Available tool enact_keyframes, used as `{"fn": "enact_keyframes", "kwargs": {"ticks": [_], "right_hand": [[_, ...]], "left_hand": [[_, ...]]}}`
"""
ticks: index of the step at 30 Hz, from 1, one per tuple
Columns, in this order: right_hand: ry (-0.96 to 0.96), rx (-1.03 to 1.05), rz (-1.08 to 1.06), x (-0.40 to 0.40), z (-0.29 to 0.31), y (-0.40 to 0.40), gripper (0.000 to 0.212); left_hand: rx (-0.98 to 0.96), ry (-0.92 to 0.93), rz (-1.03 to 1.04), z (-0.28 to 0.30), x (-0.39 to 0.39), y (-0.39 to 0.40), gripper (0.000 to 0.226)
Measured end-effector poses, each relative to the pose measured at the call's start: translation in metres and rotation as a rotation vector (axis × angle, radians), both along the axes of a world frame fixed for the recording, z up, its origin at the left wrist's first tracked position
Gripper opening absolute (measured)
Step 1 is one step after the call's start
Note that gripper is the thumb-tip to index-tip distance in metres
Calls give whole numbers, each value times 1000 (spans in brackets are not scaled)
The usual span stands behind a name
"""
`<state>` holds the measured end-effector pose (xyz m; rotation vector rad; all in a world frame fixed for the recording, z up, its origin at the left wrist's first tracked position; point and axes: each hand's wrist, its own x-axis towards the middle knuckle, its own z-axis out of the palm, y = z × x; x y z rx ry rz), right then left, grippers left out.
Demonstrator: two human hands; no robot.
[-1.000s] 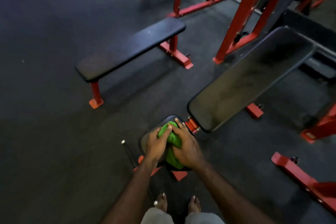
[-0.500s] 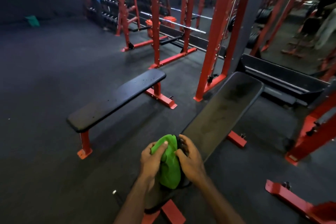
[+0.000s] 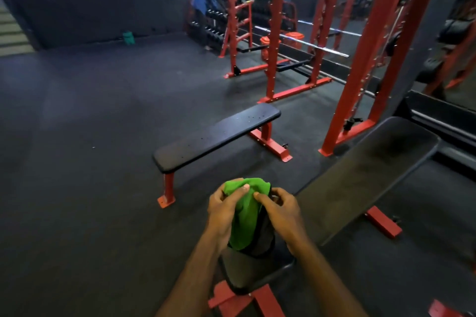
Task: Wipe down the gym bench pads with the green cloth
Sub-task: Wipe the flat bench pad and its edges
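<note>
- Judging progress: wiping sits at the seat pad (image 3: 247, 271); the long back pad (image 3: 365, 177) right of the grip and the flat bench (image 3: 216, 136) beyond it look untouched.
- Grip: left hand (image 3: 222, 210) and right hand (image 3: 282, 213) both curl onto the green cloth (image 3: 244, 216), thumbs pinching its top.
- Cloth hangs between the hands, just above the seat pad.

**One head-worn view, looking forward and down**

We have a single wide-angle camera, worn on the head — close above both hands (image 3: 253, 210) and the seat pad (image 3: 247, 270), facing out across the dark floor (image 3: 85, 136) toward the red racks (image 3: 273, 33).
</note>
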<state>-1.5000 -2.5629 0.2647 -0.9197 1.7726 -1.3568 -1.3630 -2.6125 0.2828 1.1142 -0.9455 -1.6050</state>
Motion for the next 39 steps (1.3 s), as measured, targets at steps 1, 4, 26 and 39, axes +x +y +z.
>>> {"fn": "enact_keyframes", "kwargs": {"ticks": [1, 4, 26, 39], "right_hand": [[-24, -9, -2, 4, 1, -1, 23], [-105, -36, -1, 21, 3, 2, 45], [461, -247, 239, 201, 12, -107, 47], [617, -144, 382, 360, -15, -241, 93]], "left_hand": [[-7, 4, 6, -1, 7, 1, 31], [-17, -39, -25, -3, 29, 7, 37], [-122, -325, 252, -7, 219, -94, 18], [-36, -368, 214, -25, 368, -255, 20]]}}
